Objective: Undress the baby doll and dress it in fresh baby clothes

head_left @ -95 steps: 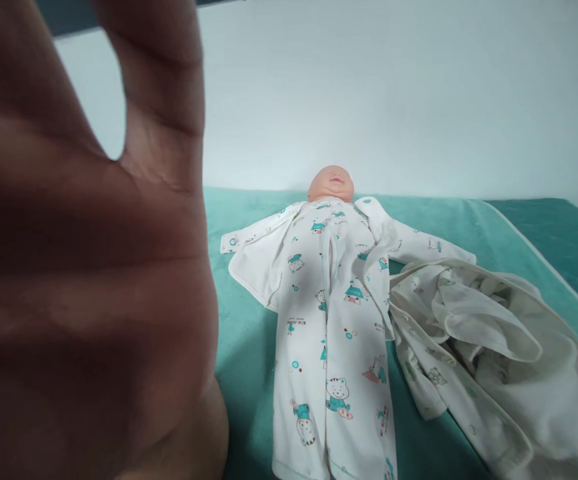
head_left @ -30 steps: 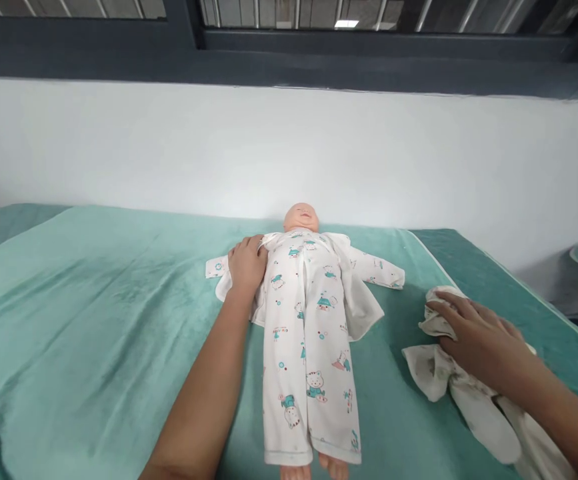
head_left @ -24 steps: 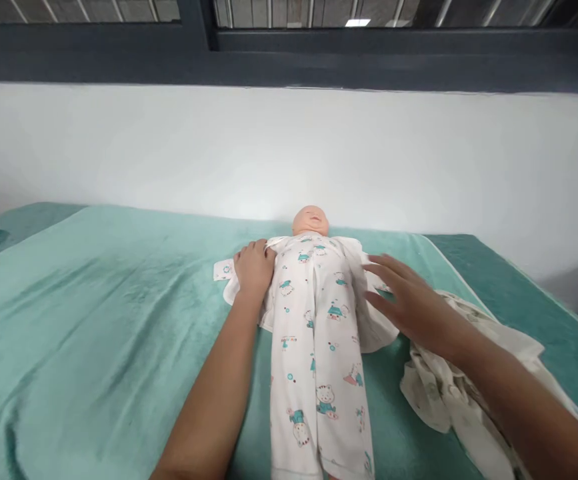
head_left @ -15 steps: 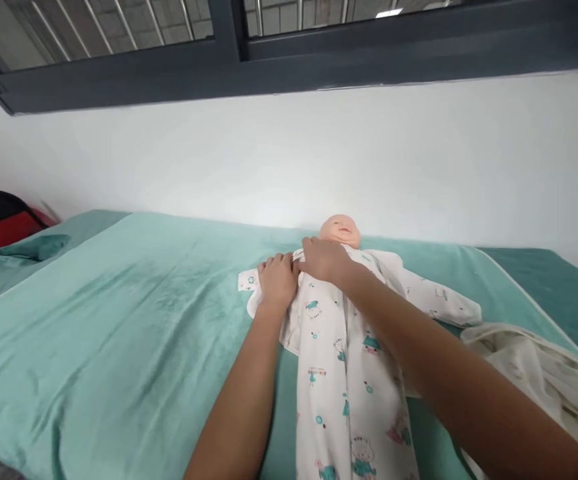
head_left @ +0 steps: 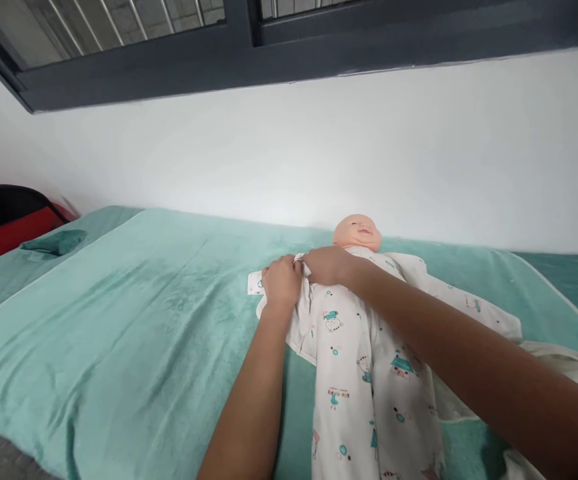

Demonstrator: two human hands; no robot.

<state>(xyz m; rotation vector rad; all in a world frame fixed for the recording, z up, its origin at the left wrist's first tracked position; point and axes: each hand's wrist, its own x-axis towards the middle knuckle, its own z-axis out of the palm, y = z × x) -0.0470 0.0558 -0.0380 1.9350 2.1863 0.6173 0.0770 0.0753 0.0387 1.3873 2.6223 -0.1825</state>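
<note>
A baby doll (head_left: 357,232) lies on its back with its head toward the wall. White baby clothes (head_left: 341,373) with small teal and pink prints cover its body and run down toward me. My left hand (head_left: 283,281) is closed on the sleeve at the doll's left-of-picture side, with the cuff poking out beyond it. Close beside it, my right hand (head_left: 325,265) pinches the same sleeve nearer the shoulder, just below the doll's chin. The other sleeve (head_left: 473,303) stretches out flat to the right. Both hands' fingertips are partly hidden by cloth.
A teal blanket (head_left: 169,320) is spread over the bed against a white wall (head_left: 249,153). Off-white cloth (head_left: 569,357) lies crumpled at the right, partly behind my forearm. A red and black item (head_left: 9,223) stands at the far left. Above runs a dark window frame (head_left: 169,70).
The view has shifted, so the doll sits farther right in the picture. My right hand has drawn slightly away from the doll's neck; both hands remain at the sleeve.
</note>
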